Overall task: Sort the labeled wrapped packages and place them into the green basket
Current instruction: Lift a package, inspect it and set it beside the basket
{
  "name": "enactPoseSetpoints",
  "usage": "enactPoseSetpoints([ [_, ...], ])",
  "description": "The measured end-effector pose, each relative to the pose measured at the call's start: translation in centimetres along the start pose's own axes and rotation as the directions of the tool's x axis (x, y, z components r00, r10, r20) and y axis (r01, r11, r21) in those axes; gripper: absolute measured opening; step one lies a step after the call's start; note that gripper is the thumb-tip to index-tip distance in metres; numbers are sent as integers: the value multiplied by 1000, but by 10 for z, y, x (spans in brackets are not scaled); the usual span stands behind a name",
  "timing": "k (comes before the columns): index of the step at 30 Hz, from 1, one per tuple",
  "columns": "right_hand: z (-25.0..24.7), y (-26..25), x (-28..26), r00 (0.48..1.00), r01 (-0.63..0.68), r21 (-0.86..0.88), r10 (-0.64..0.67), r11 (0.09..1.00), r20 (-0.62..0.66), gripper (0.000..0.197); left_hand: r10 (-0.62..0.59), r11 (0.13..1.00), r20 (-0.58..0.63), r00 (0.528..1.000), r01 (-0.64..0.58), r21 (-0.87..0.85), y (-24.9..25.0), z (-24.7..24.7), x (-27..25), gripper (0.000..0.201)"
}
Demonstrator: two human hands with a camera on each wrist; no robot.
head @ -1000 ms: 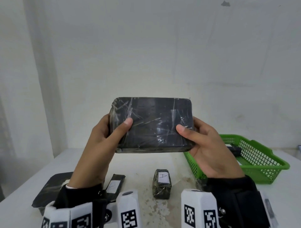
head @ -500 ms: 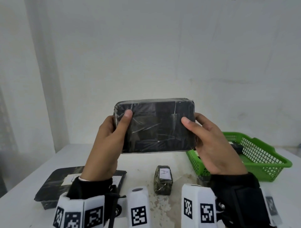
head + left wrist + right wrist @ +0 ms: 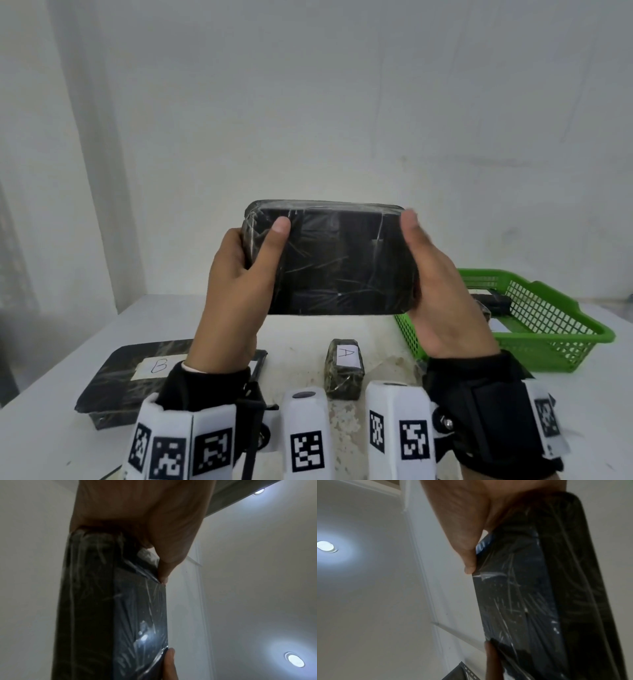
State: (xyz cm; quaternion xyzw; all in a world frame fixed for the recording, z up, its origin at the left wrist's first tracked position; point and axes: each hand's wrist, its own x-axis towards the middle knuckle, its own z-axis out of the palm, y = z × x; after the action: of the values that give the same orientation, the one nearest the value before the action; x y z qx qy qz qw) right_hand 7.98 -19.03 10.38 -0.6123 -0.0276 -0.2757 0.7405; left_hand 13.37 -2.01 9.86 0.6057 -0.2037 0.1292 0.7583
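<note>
At the lower left of the head view we see a flat black package (image 3: 137, 380) lying on the white worktop (image 3: 51, 438), with a white label marked B. Just right of it, in mid-frame, our left hand (image 3: 236, 291) grips the left end of a large black parcel (image 3: 342, 260) wrapped in clear film, thumb laid across its near face and fingers hidden behind. We hold this parcel upright in the air above the worktop, in the centre of the frame, its long side level; no label shows on the face toward us. Below it, at lower centre, a small wrapped block (image 3: 344, 368) marked A stands on the worktop, apart from both hands. Our right hand (image 3: 442, 291) clasps the parcel's right end, thumb raised along the edge and slightly blurred. At the right of the frame the green basket (image 3: 555, 349) sits on the worktop, with a dark item (image 3: 493, 303) and something white inside; we cannot tell what they are.

In the left wrist view the left hand (image 3: 145, 520) pinches the parcel (image 3: 111, 608) from the top of the frame, and a fingertip of the other hand touches its lower edge. In the right wrist view the right hand (image 3: 471, 513) grips the parcel (image 3: 547, 588), thumb on its near face.
</note>
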Motion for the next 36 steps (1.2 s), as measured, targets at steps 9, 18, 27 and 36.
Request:
enactPoseSetpoints([
  [9, 0, 2, 1, 984, -12, -16, 9, 1000, -177, 78, -15, 1000, 128, 992, 12, 27, -1, -2, 0, 54],
  [18, 0, 3, 1, 981, 2, -111, -23, 994, -194, 78, -52, 988, 322, 945, 2, 154, 0, -13, 1, 77],
  [27, -6, 0, -1, 993, 29, -149, -46, 988, -113, 78, 32, 989, 342, 939, -80, 127, 2, -17, 2, 76],
  [36, -8, 3, 2, 1000, -14, -178, 11, 984, -16, 89, 19, 980, 280, 960, -73, 186, -2, -18, 5, 72],
])
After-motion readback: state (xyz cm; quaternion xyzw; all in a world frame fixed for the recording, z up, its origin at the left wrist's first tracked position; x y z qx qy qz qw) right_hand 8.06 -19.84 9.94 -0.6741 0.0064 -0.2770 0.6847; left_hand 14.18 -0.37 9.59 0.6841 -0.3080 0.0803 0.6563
